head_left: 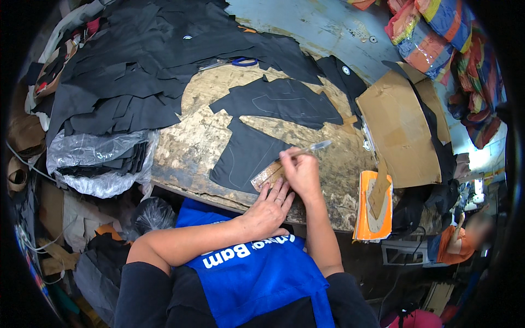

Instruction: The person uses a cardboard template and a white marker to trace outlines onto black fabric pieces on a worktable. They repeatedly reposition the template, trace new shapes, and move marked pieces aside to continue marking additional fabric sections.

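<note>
My left hand (269,206) lies with fingers stretched out near the table's front edge, its fingertips pressing on a small brown pattern template (263,177). Under that template is a black fabric piece (240,154) with a thin pale curved line drawn on it. Closed around a slim pen (320,145) with a clear barrel end, my right hand (302,172) is just beside the template's right end. The pen's tip is hidden by my fingers. Farther back lies another black fabric piece (290,104), marked with a pale outline.
Black fabric pieces (131,60) are heaped at the back left, near blue-handled scissors (244,62). A plastic-wrapped stack (104,161) sits at the left edge. A cardboard box (402,131) and an orange-edged book (361,213) stand right. A person (456,243) sits far right.
</note>
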A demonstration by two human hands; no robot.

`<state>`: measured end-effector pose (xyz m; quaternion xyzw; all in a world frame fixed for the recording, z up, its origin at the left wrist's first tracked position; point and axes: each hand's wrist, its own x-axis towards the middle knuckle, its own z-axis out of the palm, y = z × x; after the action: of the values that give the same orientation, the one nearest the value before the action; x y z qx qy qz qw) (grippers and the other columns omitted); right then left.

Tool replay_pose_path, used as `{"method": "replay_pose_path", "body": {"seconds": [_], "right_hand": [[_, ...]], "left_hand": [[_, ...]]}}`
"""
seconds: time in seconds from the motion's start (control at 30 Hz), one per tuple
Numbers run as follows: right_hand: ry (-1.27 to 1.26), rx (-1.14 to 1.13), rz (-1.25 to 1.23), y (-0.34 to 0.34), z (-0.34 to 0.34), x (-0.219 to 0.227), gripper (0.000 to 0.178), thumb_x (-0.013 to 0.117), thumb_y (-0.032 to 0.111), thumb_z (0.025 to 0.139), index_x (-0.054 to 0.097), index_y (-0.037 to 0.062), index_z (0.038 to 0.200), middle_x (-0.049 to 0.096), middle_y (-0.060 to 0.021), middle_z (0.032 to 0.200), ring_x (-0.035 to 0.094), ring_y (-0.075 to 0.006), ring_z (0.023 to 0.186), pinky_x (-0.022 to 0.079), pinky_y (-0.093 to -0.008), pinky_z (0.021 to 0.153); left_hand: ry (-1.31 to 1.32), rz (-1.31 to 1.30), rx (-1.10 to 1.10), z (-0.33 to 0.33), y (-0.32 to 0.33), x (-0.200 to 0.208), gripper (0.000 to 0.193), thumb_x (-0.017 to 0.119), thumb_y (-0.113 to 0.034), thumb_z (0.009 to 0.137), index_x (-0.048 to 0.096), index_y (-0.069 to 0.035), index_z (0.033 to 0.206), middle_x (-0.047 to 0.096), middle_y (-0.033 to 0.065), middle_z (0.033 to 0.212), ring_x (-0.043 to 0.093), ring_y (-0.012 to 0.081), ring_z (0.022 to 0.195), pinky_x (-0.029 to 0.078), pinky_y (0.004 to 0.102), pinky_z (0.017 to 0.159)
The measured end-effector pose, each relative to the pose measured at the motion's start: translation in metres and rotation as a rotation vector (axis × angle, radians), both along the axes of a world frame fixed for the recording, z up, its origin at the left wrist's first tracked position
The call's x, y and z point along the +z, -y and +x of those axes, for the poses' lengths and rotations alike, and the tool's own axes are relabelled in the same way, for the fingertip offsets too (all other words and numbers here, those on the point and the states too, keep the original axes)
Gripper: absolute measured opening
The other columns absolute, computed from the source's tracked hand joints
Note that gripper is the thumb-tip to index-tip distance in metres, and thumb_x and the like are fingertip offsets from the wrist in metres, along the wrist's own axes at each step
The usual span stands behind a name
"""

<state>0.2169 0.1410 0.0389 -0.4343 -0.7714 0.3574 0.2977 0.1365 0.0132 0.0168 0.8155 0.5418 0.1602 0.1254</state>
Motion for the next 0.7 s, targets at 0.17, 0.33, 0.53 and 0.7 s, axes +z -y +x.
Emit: {"method": "replay_pose_path", "body": {"seconds": [0.17, 0.33, 0.53, 0.7], "right_hand": [[-0.023, -0.152, 0.102, -0.036, 0.007, -0.011, 0.018, 0.062, 0.01, 0.083, 0.065, -0.0067, 0.078, 0.065, -0.0182, 0.07, 0.065, -0.0272, 0.06, 0.049, -0.034, 0.057], [-0.093, -0.156, 0.221, -0.044, 0.007, -0.036, 0.019, 0.061, 0.011, 0.087, 0.062, -0.0074, 0.083, 0.064, -0.0116, 0.066, 0.064, -0.0157, 0.06, 0.048, -0.0283, 0.054], [-0.068, -0.164, 0.196, -0.035, 0.016, -0.028, 0.018, 0.061, 0.012, 0.084, 0.065, -0.0056, 0.082, 0.065, -0.0204, 0.07, 0.065, -0.0317, 0.062, 0.05, -0.0354, 0.058], [0.078, -0.271, 0.086, -0.009, 0.051, -0.015, 0.017, 0.059, 0.011, 0.088, 0.062, -0.0043, 0.083, 0.063, -0.0107, 0.065, 0.063, -0.0111, 0.062, 0.05, -0.0267, 0.056]], "left_hand": [[-0.027, -0.093, 0.022, 0.0, -0.014, 0.019, 0.093, 0.074, -0.047, 0.069, 0.039, 0.013, 0.129, 0.043, 0.0269, 0.131, 0.038, 0.0405, 0.126, 0.034, 0.0525, 0.1], [-0.009, -0.149, 0.048, -0.001, -0.023, 0.026, 0.094, 0.078, -0.045, 0.064, 0.04, 0.013, 0.128, 0.046, 0.0239, 0.127, 0.043, 0.0368, 0.119, 0.038, 0.0511, 0.097], [-0.038, -0.134, 0.056, 0.0, -0.022, 0.024, 0.094, 0.079, -0.045, 0.062, 0.042, 0.013, 0.126, 0.047, 0.0221, 0.127, 0.044, 0.0355, 0.118, 0.038, 0.0505, 0.096], [-0.042, -0.172, 0.047, -0.002, -0.027, 0.028, 0.091, 0.078, -0.044, 0.063, 0.043, 0.011, 0.127, 0.048, 0.0228, 0.127, 0.046, 0.0356, 0.115, 0.042, 0.0476, 0.095]]}}
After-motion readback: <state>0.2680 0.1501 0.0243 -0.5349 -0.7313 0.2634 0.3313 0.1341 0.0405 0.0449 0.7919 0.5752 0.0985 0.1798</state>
